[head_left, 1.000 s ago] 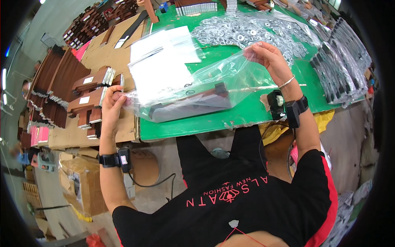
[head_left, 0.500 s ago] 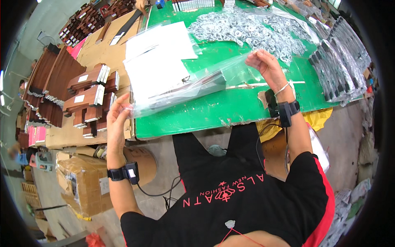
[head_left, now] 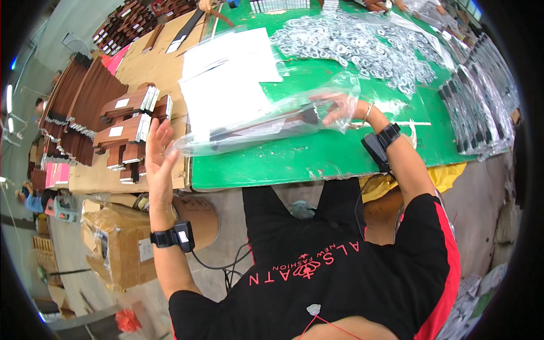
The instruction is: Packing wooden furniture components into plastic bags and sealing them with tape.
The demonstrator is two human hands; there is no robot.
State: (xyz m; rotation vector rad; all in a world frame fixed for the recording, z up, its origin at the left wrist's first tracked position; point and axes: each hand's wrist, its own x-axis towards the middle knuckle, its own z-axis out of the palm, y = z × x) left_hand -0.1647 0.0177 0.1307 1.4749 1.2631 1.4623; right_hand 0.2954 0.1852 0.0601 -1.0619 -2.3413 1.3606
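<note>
A long clear plastic bag [head_left: 226,144] lies slantwise over the table's near part, with dark brown wood-like strips [head_left: 272,126] and a white paper inside. My left hand [head_left: 160,148] is at the bag's left end, fingers spread upward, the thumb against the plastic. My right hand [head_left: 344,107] is at the bag's right end, partly covered by clear film. Its fingers and thumb lie around the black right end of the strips; the exact contact is blurred by the plastic. Just behind the bag lie white paper sheets [head_left: 221,85].
A heap of small bagged metal rings [head_left: 357,48] covers the far green table [head_left: 317,156]. Wrapped dark strips [head_left: 479,110] are stacked at right, brown pieces [head_left: 122,133] at left. Another person's hand [head_left: 205,5] touches a strip at the far edge. A cardboard box [head_left: 122,238] stands below.
My right hand has moved down and left from the bag's raised edge to the end of the strips. The bag's right end now stands puffed above it. My left fingers have spread.
</note>
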